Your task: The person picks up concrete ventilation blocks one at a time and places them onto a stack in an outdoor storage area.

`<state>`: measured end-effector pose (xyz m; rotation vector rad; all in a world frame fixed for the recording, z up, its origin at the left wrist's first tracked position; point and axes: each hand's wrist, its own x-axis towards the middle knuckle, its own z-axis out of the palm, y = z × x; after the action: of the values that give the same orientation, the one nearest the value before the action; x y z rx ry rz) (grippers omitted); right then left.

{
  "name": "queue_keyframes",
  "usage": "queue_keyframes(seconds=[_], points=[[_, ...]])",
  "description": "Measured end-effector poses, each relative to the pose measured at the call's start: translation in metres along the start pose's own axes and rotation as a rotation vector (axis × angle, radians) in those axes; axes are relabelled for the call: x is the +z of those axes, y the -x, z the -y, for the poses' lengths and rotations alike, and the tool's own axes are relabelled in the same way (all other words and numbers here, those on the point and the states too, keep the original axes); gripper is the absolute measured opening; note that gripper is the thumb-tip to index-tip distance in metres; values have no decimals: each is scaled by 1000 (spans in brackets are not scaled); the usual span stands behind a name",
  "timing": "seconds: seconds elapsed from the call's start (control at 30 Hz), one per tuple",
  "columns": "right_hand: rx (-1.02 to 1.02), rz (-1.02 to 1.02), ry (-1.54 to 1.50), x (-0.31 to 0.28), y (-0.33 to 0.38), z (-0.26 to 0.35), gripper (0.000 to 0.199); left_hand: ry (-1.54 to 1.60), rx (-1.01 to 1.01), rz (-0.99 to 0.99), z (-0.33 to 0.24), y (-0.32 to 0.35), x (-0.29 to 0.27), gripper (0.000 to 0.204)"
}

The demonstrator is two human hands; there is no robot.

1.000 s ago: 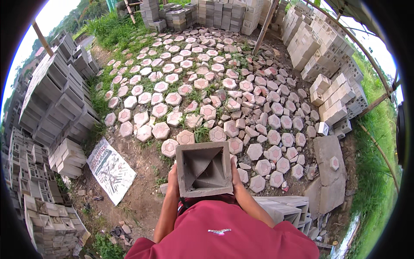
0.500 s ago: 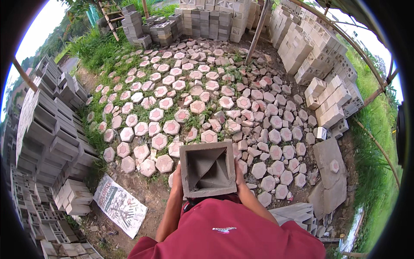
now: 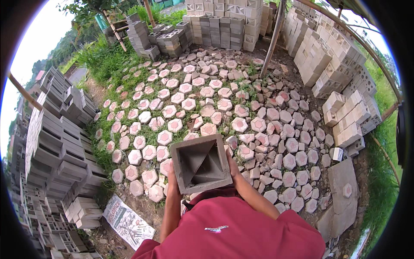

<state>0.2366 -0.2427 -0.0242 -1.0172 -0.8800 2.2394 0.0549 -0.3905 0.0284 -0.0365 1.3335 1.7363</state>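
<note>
Between left hand [image 3: 172, 178] and right hand [image 3: 233, 166], concrete block [image 3: 201, 164], square-rimmed

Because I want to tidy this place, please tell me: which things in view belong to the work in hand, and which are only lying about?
In hand:
hollow square block, held between left grip and right grip

Apparently just lying or standing about:
hexagonal pavers
white printed sheet
flat slab
surrounding block stacks

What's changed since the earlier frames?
The grey square hollow concrete block has tilted slightly counterclockwise in view. The white printed sheet appears lower and farther right as the camera view shifted. Nothing released: the left hand and right hand still hold the block's opposite sides.
</note>
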Motion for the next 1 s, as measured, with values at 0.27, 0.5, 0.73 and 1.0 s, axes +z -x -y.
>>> queue_keyframes(seconds=[0.27, 0.5, 0.73, 1.0], points=[[-128, 43, 124, -19, -117, 101, 65, -101, 12, -13, -17, -128, 70, 60], [5, 1, -93, -11, -181, 151, 54, -170, -27, -11, -43, -216, 119, 65], [-83, 65, -203, -29, -310, 182, 50, -156, -27, 80, -82, -349, 185, 66], [-159, -40, -90, 8, -509, 239, 50, -142, -69, 181, -157, -557, 236, 67]])
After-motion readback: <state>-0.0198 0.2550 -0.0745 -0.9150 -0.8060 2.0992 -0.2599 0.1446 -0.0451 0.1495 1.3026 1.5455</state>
